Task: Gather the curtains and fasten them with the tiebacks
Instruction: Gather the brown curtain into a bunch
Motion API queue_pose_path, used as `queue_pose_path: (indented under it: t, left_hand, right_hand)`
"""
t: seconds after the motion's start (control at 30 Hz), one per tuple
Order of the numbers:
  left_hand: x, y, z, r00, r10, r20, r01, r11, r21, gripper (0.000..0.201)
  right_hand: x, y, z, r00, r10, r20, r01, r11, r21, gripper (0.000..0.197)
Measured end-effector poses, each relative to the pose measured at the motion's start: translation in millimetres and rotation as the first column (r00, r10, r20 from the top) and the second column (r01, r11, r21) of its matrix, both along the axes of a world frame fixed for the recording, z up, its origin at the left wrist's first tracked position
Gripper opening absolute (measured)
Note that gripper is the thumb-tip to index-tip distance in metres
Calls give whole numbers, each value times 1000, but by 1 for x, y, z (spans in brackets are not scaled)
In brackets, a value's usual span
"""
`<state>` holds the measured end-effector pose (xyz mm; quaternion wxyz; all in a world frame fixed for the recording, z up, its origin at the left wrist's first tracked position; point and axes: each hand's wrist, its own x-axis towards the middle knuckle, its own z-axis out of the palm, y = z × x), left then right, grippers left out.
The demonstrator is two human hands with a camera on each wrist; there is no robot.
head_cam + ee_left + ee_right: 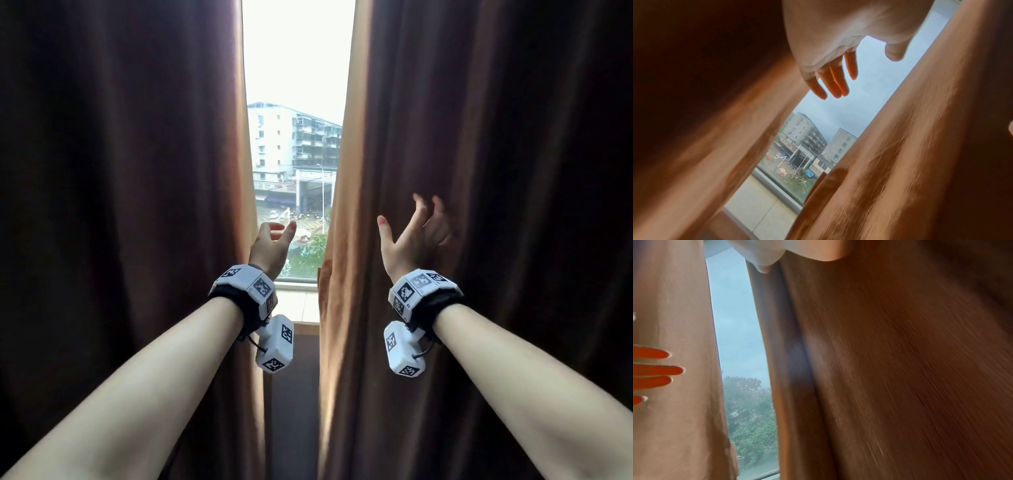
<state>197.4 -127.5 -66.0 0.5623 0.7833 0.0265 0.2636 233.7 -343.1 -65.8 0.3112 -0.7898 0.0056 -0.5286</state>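
Two brown curtains hang with a narrow gap of window between them. My left hand [279,233] is raised at the inner edge of the left curtain [137,205], its straight fingers [836,82] against the sky and holding nothing. My right hand [407,226] is raised in front of the right curtain [496,205], a little in from its inner edge. Its fingers are spread and grip no fabric. In the right wrist view only my right thumb [764,267] and palm show above the blurred right curtain [900,369]. The left hand's fingertips [663,369] lie against the left curtain [678,321]. No tieback is in view.
Behind the gap is the window pane [298,102], with buildings and trees outside. A pale sill [298,305] runs below the glass, and a dark panel [294,411] drops beneath it. The curtains fill both sides of the view.
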Motion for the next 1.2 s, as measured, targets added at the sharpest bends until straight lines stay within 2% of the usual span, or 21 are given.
queue_pose_path:
  t: [0.1, 0.2, 0.3, 0.37, 0.47, 0.53, 0.63, 0.73, 0.9, 0.97, 1.03, 1.13, 1.2]
  left_hand:
    - [25, -11, 5, 999, -40, 8, 40, 999, 31, 55]
    - [51, -18, 9, 997, -80, 20, 78, 995, 62, 66]
    - [83, -32, 13, 991, -131, 15, 131, 991, 20, 90]
    - [102, -46, 15, 976, -218, 1, 218, 976, -9, 104]
    - [133, -64, 19, 938, -343, 47, 345, 938, -35, 110]
    - [154, -78, 20, 871, -477, 117, 489, 864, -122, 116]
    - [177, -103, 16, 781, -612, 122, 624, 770, -134, 85]
    - [192, -126, 15, 650, -752, 107, 760, 640, -119, 82]
    - [200, -155, 23, 428, -901, 74, 904, 424, -63, 91]
    - [196, -167, 21, 374, -924, 79, 927, 371, -57, 87]
    - [195, -185, 19, 283, -955, 84, 958, 277, -77, 82]
    - [191, -207, 15, 259, -957, 127, 963, 245, -115, 81]
    - [191, -224, 11, 242, -960, 139, 968, 228, -109, 91]
  right_hand:
    - [19, -7, 1, 988, -92, 123, 106, 988, -115, 66]
    - [32, -13, -3, 977, -117, 176, 144, 978, -148, 67]
    - [42, -26, -6, 964, -163, 208, 201, 963, -178, 65]
    - [46, -38, -6, 951, -212, 226, 264, 937, -231, 63]
    - [52, -51, -2, 925, -295, 240, 351, 904, -244, 63]
    - [55, -61, 2, 904, -359, 233, 407, 888, -215, 66]
    - [55, -70, 4, 886, -421, 194, 451, 880, -150, 71]
    - [54, -73, 9, 872, -454, 183, 461, 887, 6, 74]
    - [43, -59, 23, 931, -327, 162, 294, 935, 198, 83]
    - [37, -56, 25, 951, -270, 151, 231, 945, 231, 87]
    - [33, -57, 24, 945, -280, 166, 227, 932, 281, 90]
    - [24, -58, 24, 952, -210, 222, 135, 941, 312, 98]
    - [21, -64, 20, 968, -180, 175, 125, 950, 285, 104]
